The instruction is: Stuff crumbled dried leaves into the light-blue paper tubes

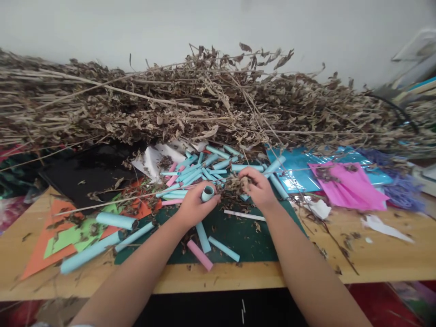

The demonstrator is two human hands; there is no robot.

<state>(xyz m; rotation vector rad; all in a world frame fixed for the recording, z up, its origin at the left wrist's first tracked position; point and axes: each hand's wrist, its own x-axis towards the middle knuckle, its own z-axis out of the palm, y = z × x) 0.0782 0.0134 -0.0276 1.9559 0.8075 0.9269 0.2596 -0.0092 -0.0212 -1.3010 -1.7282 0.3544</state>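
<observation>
My left hand is closed around a blue paper tube, whose round end faces up toward me. In my right hand the fingers are pinched on dried leaves, just to the right of the tube. Between and behind the hands lies a pile of rolled blue and pink paper tubes. A pink tube and a thin blue tube rest on the dark green sheet below my hands. A slim white stick lies near my right wrist.
A long heap of dried leafy stalks runs along the wall. Larger blue tubes lie on orange paper and green paper at left. At right are a blue plastic packet, pink paper and purple shredded strands.
</observation>
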